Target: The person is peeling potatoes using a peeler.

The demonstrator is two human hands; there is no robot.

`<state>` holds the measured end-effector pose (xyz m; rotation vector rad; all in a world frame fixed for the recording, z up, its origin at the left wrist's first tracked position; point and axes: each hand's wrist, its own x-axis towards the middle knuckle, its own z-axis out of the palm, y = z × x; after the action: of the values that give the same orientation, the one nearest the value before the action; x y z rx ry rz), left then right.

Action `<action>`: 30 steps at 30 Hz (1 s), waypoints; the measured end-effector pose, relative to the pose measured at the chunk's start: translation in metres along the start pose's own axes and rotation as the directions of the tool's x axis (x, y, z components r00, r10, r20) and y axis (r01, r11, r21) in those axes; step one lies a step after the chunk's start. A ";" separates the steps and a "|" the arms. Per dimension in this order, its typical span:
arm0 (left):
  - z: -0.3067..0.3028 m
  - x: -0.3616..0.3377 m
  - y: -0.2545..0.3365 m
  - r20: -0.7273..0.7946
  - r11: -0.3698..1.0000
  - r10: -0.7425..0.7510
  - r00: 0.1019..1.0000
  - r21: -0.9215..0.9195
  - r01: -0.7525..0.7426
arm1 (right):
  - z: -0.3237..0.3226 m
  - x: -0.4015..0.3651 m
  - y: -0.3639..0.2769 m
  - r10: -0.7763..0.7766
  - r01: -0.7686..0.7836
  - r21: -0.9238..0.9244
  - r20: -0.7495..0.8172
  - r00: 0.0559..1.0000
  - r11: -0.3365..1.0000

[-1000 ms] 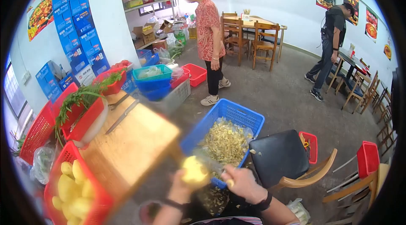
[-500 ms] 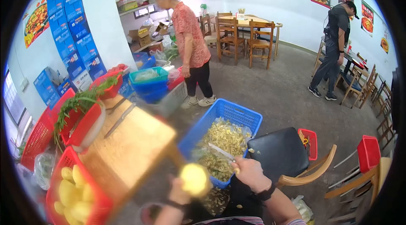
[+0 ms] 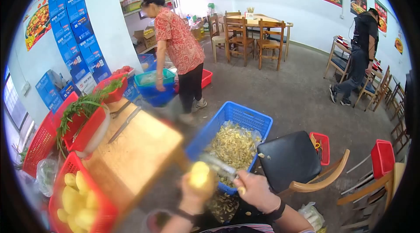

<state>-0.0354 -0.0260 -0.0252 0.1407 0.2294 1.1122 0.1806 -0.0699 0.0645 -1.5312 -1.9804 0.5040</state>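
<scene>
A peeled, pale yellow potato (image 3: 200, 174) is gripped in my left hand (image 3: 192, 195), its upper end showing above the fingers. My right hand (image 3: 258, 192) is closed around the handle of a knife (image 3: 222, 166). The blade, blurred by motion, points left toward the potato, its tip close to the potato's upper side. Just beyond both hands stands a blue plastic crate (image 3: 245, 114) with a heap of peelings (image 3: 229, 145) inside. More peelings are scattered on the floor below my hands. At lower left, a red basket (image 3: 105, 206) holds several peeled potatoes (image 3: 73, 200).
A wooden table (image 3: 144, 154) at left carries another knife (image 3: 124, 124) and red baskets with greens (image 3: 85, 106). A black-seated chair (image 3: 288, 158) stands right of the crate. One person (image 3: 181, 42) leans by stacked tubs (image 3: 155, 88); another (image 3: 363, 44) stands at back right.
The knife has swung toward the potato, and my left hand has tilted the potato more upright. The nearer person has moved left and reached toward the tubs; the farther person has shifted right.
</scene>
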 end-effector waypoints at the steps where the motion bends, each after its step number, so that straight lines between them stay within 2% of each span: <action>1: -0.002 0.002 -0.007 -0.171 0.996 0.049 0.984 0.078 -0.036 | 0.003 -0.003 -0.005 -0.083 0.083 0.010 -0.010 0.997 0.996; 2: 0.002 0.002 -0.011 -0.335 0.985 0.109 0.936 0.160 -0.057 | 0.006 -0.006 -0.009 -0.163 0.164 0.020 -0.020 0.986 0.986; 3: 0.004 0.003 -0.009 -0.294 0.999 -0.040 0.955 -0.039 0.029 | 0.008 -0.009 -0.013 -0.161 0.162 0.021 -0.018 0.987 0.987; 5: -0.003 0.008 -0.009 -0.330 0.998 -0.040 0.943 -0.067 0.019 | 0.011 -0.012 -0.017 -0.184 0.188 -0.076 0.062 0.981 0.979; 7: -0.006 0.008 -0.008 -0.366 0.996 -0.037 0.930 -0.093 0.003 | 0.014 -0.005 -0.001 -0.161 0.164 -0.082 0.037 0.986 0.983; 8: -0.006 0.005 -0.006 -0.332 1.000 -0.019 0.943 0.006 0.022 | 0.017 0.000 0.009 -0.137 0.137 -0.086 0.012 0.991 0.987; 9: -0.005 0.004 -0.006 -0.290 0.994 -0.004 0.957 0.104 0.035 | 0.017 0.011 0.019 0.066 -0.060 -0.165 0.028 0.997 0.984; 10: -0.003 0.001 -0.005 -0.286 0.994 -0.003 0.958 0.107 0.035 | 0.026 0.018 0.044 0.110 -0.110 -0.170 -0.011 0.994 0.979; 12: 0.002 0.000 0.000 -0.151 0.999 -0.041 0.988 0.001 0.042 | 0.006 0.013 0.018 0.083 -0.083 -0.038 -0.004 0.997 0.996; 14: -0.006 -0.004 0.001 -0.158 0.997 -0.078 0.984 0.011 0.081 | 0.005 0.005 -0.005 -0.065 0.061 0.043 0.103 0.993 0.997; 16: -0.014 -0.002 0.001 -0.255 0.982 -0.015 0.967 0.179 0.062 | 0.025 0.015 0.016 -0.089 0.083 0.061 0.093 0.992 0.995; 17: -0.014 -0.001 0.000 -0.130 0.981 0.001 0.992 0.194 0.024 | 0.028 0.024 0.037 0.031 -0.030 -0.008 0.046 0.998 0.999; 18: -0.011 -0.003 0.000 -0.128 0.980 0.002 0.992 0.197 0.023 | 0.027 0.028 0.043 0.149 -0.149 -0.068 -0.008 0.989 0.986; 19: -0.007 -0.003 0.002 -0.137 0.982 -0.005 0.991 0.184 0.031 | 0.025 0.026 0.042 0.177 -0.176 -0.057 0.014 0.984 0.983; 20: -0.006 -0.004 0.001 -0.153 0.986 -0.011 0.988 0.163 0.036 | 0.018 0.021 0.030 0.175 -0.173 -0.059 0.017 0.985 0.983; 22: -0.026 -0.004 -0.001 -0.182 0.986 0.015 0.983 0.168 0.016 | 0.012 0.009 0.000 -0.078 0.073 0.080 0.065 0.995 0.994; 23: -0.033 0.000 0.000 -0.192 0.984 0.044 0.980 0.180 -0.009 | 0.016 0.011 0.001 -0.058 0.053 0.041 0.127 0.990 0.998; 24: -0.027 -0.002 -0.001 -0.190 0.983 0.041 0.981 0.181 -0.006 | 0.023 0.013 0.017 -0.055 0.051 0.040 0.124 0.991 0.998; 26: -0.011 -0.002 0.002 -0.022 0.992 -0.086 0.996 0.093 0.088 | 0.027 0.024 0.048 0.155 -0.154 -0.031 0.022 0.988 0.988; 27: -0.003 0.001 0.003 -0.017 0.993 -0.077 0.997 0.089 0.078 | 0.026 0.022 0.047 0.184 -0.184 -0.004 0.006 0.983 0.983; 29: 0.007 -0.005 0.005 -0.060 0.985 -0.165 0.984 -0.055 0.162 | 0.024 0.009 0.034 0.167 -0.167 0.062 0.010 0.986 0.984; 30: 0.006 -0.002 0.002 -0.057 0.988 -0.152 0.987 -0.049 0.149 | 0.022 0.012 0.028 0.133 -0.131 0.123 -0.011 0.991 0.984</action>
<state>-0.0368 -0.0271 -0.0185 0.0490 0.2648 0.9714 0.1850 -0.0499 0.0337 -1.5909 -1.8065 0.6500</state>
